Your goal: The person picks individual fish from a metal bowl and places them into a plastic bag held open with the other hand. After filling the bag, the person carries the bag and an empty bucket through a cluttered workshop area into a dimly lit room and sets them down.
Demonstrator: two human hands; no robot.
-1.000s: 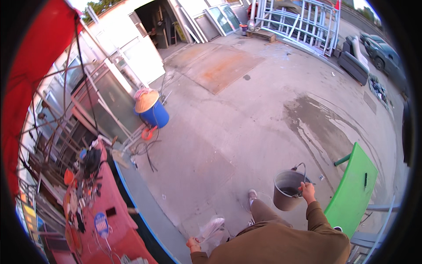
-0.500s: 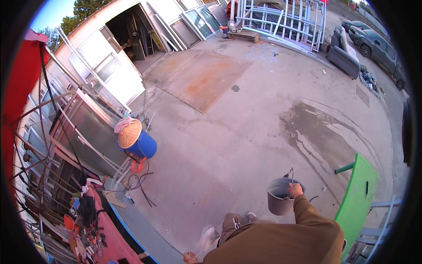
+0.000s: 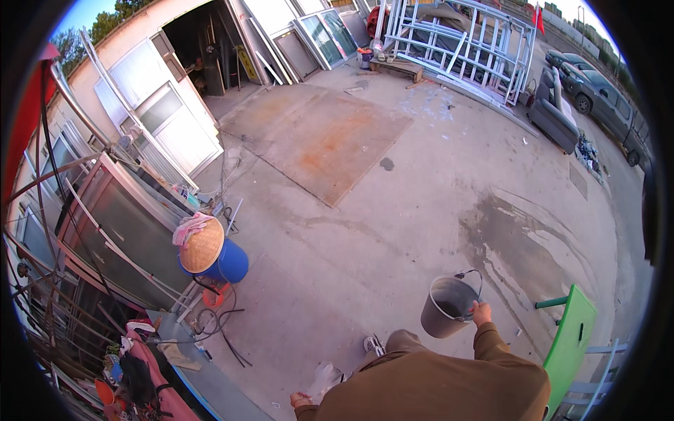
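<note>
One grey bucket point(image 3: 441, 313) — tapered, open-topped, dark inside.

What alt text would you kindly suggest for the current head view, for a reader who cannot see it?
A person's right hand holds a grey bucket over a concrete yard, while the left hand holds a translucent plastic bag. Ahead to the left, a woven conical hat rests on a blue barrel; a green table is at right.

Outdoor workshop yard: concrete ground point(image 3: 351, 266), low building point(image 3: 158, 27) with dark open doorway point(image 3: 210, 56), glazed panels point(image 3: 321, 35) leaning beside it, pale metal frames point(image 3: 463, 55) stood together, at least 2 vehicles point(image 3: 607, 98) at far right, open sky point(image 3: 91, 15).
</note>
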